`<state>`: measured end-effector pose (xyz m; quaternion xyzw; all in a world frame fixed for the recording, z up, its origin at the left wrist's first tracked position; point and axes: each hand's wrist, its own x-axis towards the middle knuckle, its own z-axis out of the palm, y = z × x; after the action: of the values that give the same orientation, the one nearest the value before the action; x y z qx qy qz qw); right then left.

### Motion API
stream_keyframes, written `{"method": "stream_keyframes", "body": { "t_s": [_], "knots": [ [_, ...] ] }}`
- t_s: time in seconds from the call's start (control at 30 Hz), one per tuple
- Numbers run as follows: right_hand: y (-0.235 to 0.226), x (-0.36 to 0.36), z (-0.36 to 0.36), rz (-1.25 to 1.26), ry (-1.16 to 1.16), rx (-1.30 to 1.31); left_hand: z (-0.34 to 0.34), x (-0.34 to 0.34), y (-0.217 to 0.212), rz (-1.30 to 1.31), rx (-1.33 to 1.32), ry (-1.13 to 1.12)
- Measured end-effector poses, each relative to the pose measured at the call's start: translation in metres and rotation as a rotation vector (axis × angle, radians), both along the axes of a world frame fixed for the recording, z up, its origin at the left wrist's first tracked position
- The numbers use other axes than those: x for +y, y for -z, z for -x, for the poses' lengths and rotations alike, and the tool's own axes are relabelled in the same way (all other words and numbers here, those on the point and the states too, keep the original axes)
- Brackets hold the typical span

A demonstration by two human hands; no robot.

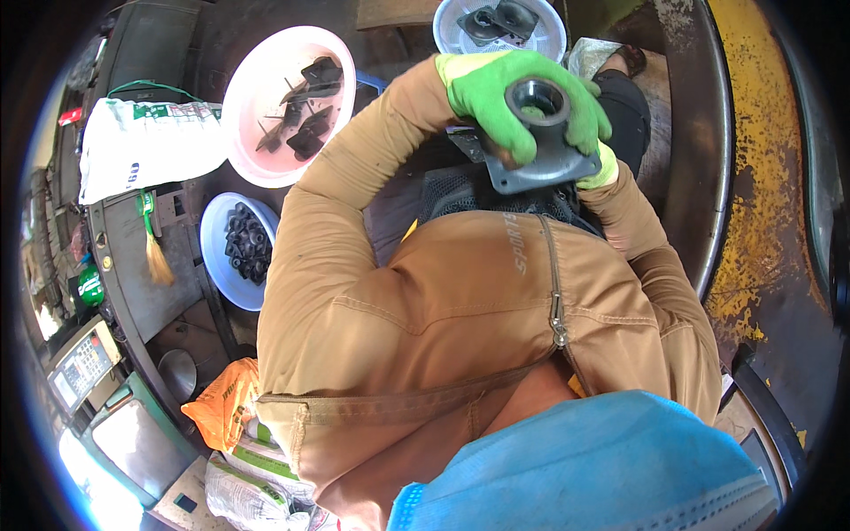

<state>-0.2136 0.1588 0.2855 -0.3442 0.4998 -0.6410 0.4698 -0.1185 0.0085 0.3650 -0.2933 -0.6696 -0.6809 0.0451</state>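
Note:
A dark grey flanged part (pixel 544 164) is held up in front of my body. It has a round, open collar on top and a squarish plate with corner holes below. My left hand (pixel 500 93), in a green glove, wraps over the part from above, its fingers curled around the collar. My right hand (pixel 604 168), gloved in yellow-green, is at the part's right side. Most of it is hidden behind the part, so its fingers do not show. Green shows through the collar's opening. A thin dark piece (pixel 467 144) sticks out left of the part.
To the left stand a pink basin (pixel 237 115) with dark parts and a blue-white basin (pixel 212 252) of small black pieces. A white basket (pixel 447 34) holds more dark parts. A white sack (pixel 150 150), a small brush (pixel 158 257) and a rusty yellow machine side (pixel 753 177) are nearby.

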Motion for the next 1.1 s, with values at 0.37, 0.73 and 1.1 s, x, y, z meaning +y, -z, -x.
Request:
{"method": "stream_keyframes", "body": {
  "t_s": [0.37,0.73,1.1],
  "knots": [
    [-0.012,-0.023,0.021,0.314,0.114,0.03,0.007,0.045,0.008,0.073,0.332,-1.218],
    [-0.06,0.003,0.006,0.354,-0.211,0.518,-0.019,0.033,-0.01,0.058,0.097,-0.685],
    [-0.008,-0.008,0.018,-0.139,-0.373,-0.419,-0.027,0.015,-0.01,-0.203,-0.009,-0.798]
  ]
}}
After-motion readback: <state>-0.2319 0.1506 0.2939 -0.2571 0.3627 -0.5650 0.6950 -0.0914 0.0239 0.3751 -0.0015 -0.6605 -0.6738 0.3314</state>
